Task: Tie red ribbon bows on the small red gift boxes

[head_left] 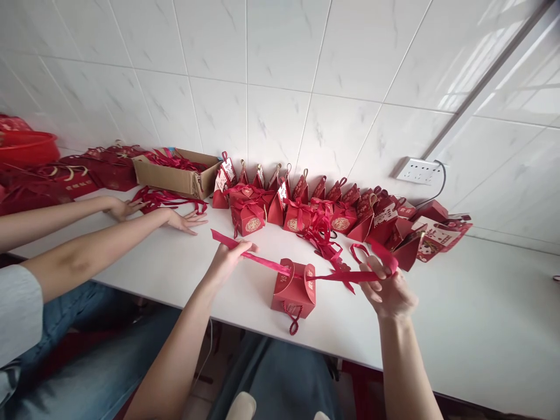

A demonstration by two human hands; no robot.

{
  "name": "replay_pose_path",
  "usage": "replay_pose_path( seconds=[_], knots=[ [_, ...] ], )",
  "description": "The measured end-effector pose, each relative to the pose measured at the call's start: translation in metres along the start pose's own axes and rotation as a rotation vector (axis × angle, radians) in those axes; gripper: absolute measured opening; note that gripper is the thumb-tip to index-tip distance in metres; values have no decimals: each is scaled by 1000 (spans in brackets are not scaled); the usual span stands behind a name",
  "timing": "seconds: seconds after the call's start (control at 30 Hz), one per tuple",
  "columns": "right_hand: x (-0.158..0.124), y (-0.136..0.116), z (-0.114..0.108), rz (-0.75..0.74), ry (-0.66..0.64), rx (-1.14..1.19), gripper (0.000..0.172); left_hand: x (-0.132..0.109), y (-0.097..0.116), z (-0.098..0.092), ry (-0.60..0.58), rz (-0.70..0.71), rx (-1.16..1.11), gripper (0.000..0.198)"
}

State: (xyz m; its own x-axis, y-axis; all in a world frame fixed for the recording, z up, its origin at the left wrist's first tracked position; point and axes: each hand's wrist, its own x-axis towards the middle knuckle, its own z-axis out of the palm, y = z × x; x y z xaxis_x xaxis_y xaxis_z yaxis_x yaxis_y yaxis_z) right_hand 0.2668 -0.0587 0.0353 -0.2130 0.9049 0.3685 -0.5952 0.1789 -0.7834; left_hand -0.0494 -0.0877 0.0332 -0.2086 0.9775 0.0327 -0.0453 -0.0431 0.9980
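Note:
A small red gift box [295,291] stands on the white table close to its front edge, a twisted cord loop hanging at its near side. Through its top runs a red ribbon [271,264], stretched out to both sides. My left hand [230,261] pinches the ribbon's left end, off to the left of the box. On the other side, my right hand [389,286] grips the right end, and a length of ribbon folds up over the fingers. Both hands are raised above the table and do not touch the box.
Rows of red gift boxes [300,216] line the wall, with loose ribbons [324,239] before them. At left stand a cardboard box [168,178] of ribbons, red bags and a red basin [28,147]. A co-worker's hands [186,221] rest on the table. A power strip [420,171] is on the wall.

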Motion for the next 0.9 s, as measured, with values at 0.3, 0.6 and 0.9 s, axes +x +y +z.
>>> replay_pose_path(
  seconds=[0.3, 0.6, 0.9],
  knots=[
    [25, -3, 30, -75, 143, -194, 30, 6, 28, 42, -318, -47, -690, 34],
    [53, 1, 61, -41, -15, -127, 19, 22, 56, 71, -332, 237, -304, 14],
    [61, 6, 76, 19, -67, -190, 21, 15, 69, 87, -237, 385, -150, 14]
  ],
)
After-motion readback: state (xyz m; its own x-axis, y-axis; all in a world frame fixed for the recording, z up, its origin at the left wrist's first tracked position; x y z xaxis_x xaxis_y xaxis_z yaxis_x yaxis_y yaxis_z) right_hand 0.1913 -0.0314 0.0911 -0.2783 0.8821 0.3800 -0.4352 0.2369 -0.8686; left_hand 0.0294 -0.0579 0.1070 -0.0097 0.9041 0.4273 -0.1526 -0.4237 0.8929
